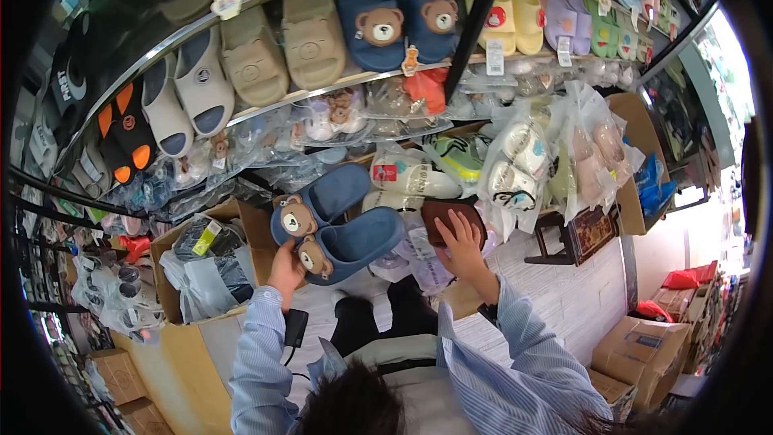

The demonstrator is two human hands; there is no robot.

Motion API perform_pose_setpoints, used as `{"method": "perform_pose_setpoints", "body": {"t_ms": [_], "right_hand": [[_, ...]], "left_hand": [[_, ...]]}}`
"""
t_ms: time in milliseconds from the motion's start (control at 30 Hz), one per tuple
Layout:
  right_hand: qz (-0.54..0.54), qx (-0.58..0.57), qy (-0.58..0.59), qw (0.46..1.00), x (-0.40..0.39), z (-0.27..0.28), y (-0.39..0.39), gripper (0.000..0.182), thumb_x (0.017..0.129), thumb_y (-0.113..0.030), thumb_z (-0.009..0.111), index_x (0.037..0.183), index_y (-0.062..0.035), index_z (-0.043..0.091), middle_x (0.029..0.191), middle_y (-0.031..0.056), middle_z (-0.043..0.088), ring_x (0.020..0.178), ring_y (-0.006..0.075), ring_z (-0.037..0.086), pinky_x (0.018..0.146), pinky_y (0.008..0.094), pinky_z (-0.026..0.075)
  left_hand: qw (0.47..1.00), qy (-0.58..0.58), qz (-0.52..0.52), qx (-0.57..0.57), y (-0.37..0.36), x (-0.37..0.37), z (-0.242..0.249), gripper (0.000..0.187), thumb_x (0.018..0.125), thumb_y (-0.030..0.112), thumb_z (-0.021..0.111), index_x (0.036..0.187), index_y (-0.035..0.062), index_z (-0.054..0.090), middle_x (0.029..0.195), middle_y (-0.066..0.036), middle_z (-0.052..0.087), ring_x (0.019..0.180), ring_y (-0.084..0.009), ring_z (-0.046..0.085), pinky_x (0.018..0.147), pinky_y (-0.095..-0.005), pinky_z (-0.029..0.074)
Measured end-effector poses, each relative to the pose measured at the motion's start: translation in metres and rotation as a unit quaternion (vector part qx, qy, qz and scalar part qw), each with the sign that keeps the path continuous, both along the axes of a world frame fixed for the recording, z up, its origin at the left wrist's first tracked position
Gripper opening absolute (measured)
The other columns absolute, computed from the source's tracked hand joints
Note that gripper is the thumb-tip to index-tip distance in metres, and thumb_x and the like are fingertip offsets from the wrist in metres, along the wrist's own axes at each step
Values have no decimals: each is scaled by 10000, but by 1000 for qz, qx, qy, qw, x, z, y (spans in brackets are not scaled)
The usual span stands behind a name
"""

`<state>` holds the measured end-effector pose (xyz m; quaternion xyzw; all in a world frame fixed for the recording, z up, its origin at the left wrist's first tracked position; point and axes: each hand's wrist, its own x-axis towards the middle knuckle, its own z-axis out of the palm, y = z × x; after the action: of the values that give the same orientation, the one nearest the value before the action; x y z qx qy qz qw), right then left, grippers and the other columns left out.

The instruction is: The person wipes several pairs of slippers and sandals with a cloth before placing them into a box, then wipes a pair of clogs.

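Observation:
At the toe ends of two navy slippers [360,240], each with a brown bear face, my left hand [287,268] is closed and grips the pair. The slippers lie side by side, soles down, toes toward the left. My right hand [465,243] rests with fingers spread on a dark reddish-brown object [436,216], whose kind I cannot tell. Around it are bagged slippers: a white pair [412,180] behind, lilac ones [428,263] below, and white ones [518,163] to the right.
Shelves of slippers [308,36] rise in front. A cardboard box [262,229] with bagged shoes stands at the left, another box [640,125] at the right. A small dark wooden stool [592,235] lies tipped near the right. Cartons [640,354] are stacked at lower right.

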<state>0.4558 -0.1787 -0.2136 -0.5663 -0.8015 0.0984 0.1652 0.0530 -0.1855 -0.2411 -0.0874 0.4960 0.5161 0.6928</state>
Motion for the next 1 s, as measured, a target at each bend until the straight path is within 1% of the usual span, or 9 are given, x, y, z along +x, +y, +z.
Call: {"method": "perform_pose_setpoints", "body": {"t_ms": [67,100,167,267,400,467,533,767,1000], "right_hand": [[15,11,18,1000,-34,11,-6,650,797,-141,651,1397,-158,402,1405,177,372,1277,310,388,998,515,345],[27,-118,202,972,-54,-4,-11,663,822,-123,649,1416,-140,357,1412,174,358,1254,312,411,968,482,392],[3,-363,540,759,-106,-2,-19,745,869,-91,645,1466,-101,200,1429,163,337,1168,289,491,879,374,493],[42,-315,504,803,-176,25,-21,820,880,-97,637,1488,-155,90,1424,140,311,1233,304,467,915,385,474],[84,-374,395,835,-239,40,-18,724,909,-174,610,1469,-136,154,1348,135,403,915,180,621,752,306,512],[18,-384,348,855,-266,48,-12,699,840,-293,699,1377,-108,291,1234,157,447,904,184,594,813,310,478],[108,-177,430,879,-295,9,-8,710,824,-265,730,1343,-91,277,1156,126,415,936,149,497,796,282,451],[82,-125,412,899,-361,97,-14,804,684,-277,836,1243,-27,316,1207,163,385,1148,236,406,1001,349,339],[243,26,417,875,-400,238,37,816,695,-273,777,1331,-45,319,1300,210,383,1246,345,366,1063,408,284]], "left_hand": [[999,-34,36,7,-4,-5,-8,321,996,234,359,1172,-8,476,1105,-165,606,1000,-295,618,886,-416,528],[998,-46,44,11,-6,-5,-12,298,995,233,363,1133,-2,484,1045,-148,615,928,-268,630,838,-393,544],[996,-57,62,19,-11,-14,-34,215,984,212,381,1028,36,497,875,-80,611,720,-176,616,692,-313,558],[987,-69,141,23,-15,-19,-21,154,966,173,392,958,69,505,800,-36,576,619,-122,541,607,-253,515],[975,-43,219,22,-20,-28,32,131,909,220,448,878,104,501,787,-21,555,605,-142,503,647,-305,490],[877,-291,105,368,-42,-81,-79,153,861,237,463,918,99,499,911,-59,577,805,-206,585,785,-372,505],[963,-105,206,136,-43,-75,18,164,817,212,473,935,99,495,996,-83,581,975,-231,584,868,-381,494],[960,-65,77,261,-55,-139,68,226,965,206,480,1166,102,474,1210,-105,543,1100,-287,545,951,-441,448],[954,-53,45,293,-41,-171,235,334,956,393,494,1187,153,529,1173,-54,600,1110,-235,557,947,-431,446]]}}
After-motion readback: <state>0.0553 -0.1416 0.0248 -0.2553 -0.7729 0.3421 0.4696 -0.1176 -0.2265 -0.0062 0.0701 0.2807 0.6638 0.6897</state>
